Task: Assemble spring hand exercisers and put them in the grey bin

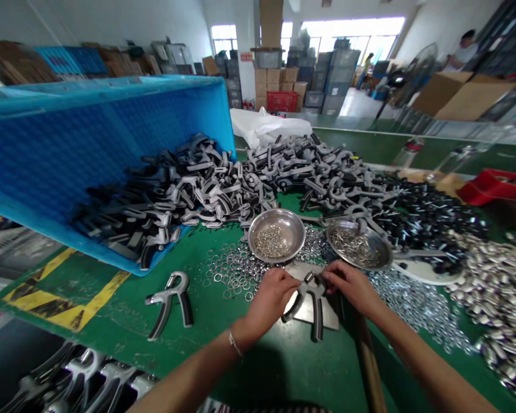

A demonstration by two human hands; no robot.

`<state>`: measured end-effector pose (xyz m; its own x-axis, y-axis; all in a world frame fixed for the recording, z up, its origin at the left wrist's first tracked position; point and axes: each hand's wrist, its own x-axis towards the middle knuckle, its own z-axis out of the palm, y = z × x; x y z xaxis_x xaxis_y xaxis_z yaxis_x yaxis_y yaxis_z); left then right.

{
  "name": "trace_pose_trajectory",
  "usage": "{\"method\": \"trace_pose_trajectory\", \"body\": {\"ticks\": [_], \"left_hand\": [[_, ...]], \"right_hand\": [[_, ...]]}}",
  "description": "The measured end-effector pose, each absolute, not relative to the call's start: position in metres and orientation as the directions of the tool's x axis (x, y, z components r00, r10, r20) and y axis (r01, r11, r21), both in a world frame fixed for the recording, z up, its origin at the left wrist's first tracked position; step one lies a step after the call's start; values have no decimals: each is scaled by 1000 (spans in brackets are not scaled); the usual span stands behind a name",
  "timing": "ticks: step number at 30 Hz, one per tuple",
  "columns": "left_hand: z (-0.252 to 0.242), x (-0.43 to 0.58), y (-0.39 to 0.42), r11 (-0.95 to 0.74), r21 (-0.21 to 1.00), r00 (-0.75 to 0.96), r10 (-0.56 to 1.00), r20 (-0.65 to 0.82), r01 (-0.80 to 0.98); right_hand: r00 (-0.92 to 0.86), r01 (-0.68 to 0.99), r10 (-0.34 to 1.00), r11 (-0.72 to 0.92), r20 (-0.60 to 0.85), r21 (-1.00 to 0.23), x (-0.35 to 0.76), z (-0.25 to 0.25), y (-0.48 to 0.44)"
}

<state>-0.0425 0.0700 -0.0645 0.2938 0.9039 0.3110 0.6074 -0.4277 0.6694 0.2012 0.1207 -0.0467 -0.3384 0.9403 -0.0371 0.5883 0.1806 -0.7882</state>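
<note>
My left hand (270, 299) and my right hand (351, 287) both close on a grey-and-black hand gripper (310, 298) that lies on a small metal plate (322, 316) on the green table (258, 355). The left fingers pinch its left handle and top; the right fingers press its top right. A finished hand gripper (171, 301) lies apart to the left. Just beyond my hands stand two steel bowls: one (276, 234) with small silver bits, one (359, 244) with thin pins.
A tipped blue crate (60, 149) spills grey-black handle parts (198, 189) over the table. Metal rings (223, 269) are scattered by the bowls, springs (499, 287) at right. A wooden handle (367, 367) lies beneath my right arm. People stand far back right.
</note>
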Motion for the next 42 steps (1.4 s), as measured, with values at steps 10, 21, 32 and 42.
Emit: {"method": "trace_pose_trajectory", "body": {"ticks": [10,21,32,42], "left_hand": [[-65,-45,47,-149,937,86,988,128,315],[-54,-41,59,-129,937,111,989,98,325],[-53,-22,77,-403,636,331,914,236,658],[-61,-12,81,-594,194,540,798,268,781]], "right_hand": [[-450,713,879,461,159,-529,189,-66,133],[-471,829,864,503,179,-246,180,-68,122],[-612,771,779,626,140,-116,181,-66,109],[-603,740,770,638,209,-216,226,-63,80]]}}
